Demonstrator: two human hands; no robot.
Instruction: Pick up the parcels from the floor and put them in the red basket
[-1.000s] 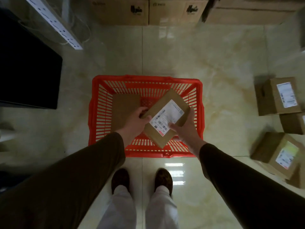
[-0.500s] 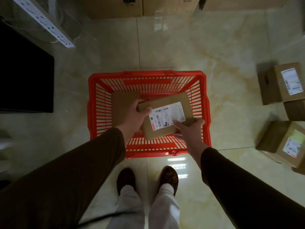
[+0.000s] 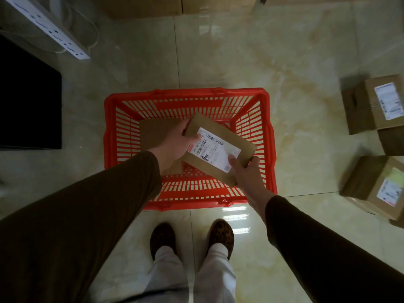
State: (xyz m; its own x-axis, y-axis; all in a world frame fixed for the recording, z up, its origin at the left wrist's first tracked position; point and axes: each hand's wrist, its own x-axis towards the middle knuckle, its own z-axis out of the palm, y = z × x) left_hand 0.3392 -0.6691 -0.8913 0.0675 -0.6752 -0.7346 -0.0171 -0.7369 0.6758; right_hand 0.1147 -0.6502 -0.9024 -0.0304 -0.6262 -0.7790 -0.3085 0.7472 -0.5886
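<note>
Glossy cream marble-look floor tiles (image 3: 240,57) fill the scene, grout lines crossing and a bright light reflection shining on the near tile. Far left, a white power strip (image 3: 50,29) runs diagonally, with pale cables looping just beside it. Below that, at the left edge, a big black panel (image 3: 28,101) sits dark and featureless; what it is cannot be told. Along the far edge, large brown cartons (image 3: 166,5) line up side by side, cut off by the frame. Down at the near edge, two dark patterned slippers (image 3: 162,237) stand on the tiles, slightly apart, with light grey trouser legs (image 3: 168,272) rising from them.
</note>
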